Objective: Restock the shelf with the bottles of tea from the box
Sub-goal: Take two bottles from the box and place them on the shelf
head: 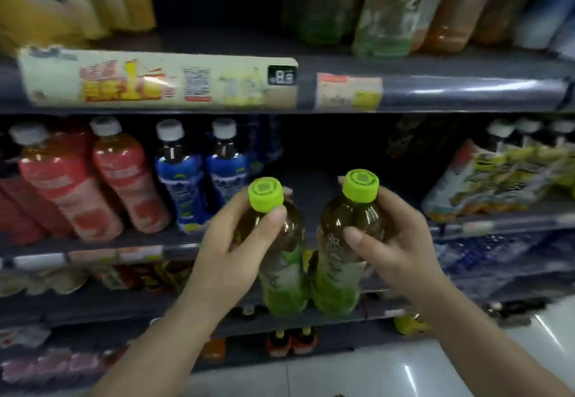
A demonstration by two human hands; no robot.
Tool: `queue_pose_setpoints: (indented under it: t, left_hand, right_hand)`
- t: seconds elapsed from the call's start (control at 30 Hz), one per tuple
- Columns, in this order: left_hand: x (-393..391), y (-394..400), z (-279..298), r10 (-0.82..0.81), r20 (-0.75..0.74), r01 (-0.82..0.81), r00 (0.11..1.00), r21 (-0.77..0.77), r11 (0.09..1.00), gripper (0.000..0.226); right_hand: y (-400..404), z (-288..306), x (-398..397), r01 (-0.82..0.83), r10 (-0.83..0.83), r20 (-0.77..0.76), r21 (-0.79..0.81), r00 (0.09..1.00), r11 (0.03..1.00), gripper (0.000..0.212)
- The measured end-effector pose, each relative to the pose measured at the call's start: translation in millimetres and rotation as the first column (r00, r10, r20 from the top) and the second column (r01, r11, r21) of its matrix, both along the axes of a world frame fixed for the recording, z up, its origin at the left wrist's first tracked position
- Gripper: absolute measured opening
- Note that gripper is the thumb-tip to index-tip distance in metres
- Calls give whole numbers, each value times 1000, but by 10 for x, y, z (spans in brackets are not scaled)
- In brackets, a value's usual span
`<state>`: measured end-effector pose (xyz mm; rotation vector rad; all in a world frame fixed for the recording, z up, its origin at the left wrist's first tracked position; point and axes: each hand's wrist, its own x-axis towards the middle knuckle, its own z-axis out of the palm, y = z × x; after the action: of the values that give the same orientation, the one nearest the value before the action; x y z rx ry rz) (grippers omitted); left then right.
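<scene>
I hold two bottles of tea with lime-green caps and green labels, upright and side by side in front of the middle shelf. My left hand (pixel 236 241) grips the left tea bottle (pixel 284 281) around its neck. My right hand (pixel 395 241) grips the right tea bottle (pixel 337 275) the same way. Behind the bottles, the middle shelf (pixel 317 179) has a dark empty gap between the blue bottles and the yellow packs. The box is not in view.
Pink-labelled bottles (pixel 124 179) and blue-labelled bottles (pixel 183 179) stand left of the gap. Yellow-patterned bottles (pixel 497 175) fill the right. The upper shelf carries green and orange bottles (pixel 389 7) and a price strip (pixel 155 81). Lower shelves hold more goods; white floor (pixel 373 375) lies below.
</scene>
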<state>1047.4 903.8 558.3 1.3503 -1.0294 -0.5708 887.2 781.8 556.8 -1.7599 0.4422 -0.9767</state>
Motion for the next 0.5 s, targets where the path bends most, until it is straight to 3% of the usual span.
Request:
queue_pose_setpoints:
  t: [0.27, 0.4, 0.5]
  left_hand:
    - [-166, -1131, 173, 104, 38, -100, 994, -86, 991, 20]
    - [11, -1547, 107, 221, 45, -218, 974, -63, 974, 26]
    - [151, -1773, 45, 253, 25, -253, 967, -24, 967, 24]
  right_hand:
    - [-985, 140, -157, 105, -99, 45, -147, 994, 984, 46]
    - [-1279, 64, 39, 63, -77, -51, -237, 996, 970, 51]
    - [-1478, -24, 225, 100, -114, -68, -183, 991, 978, 48]
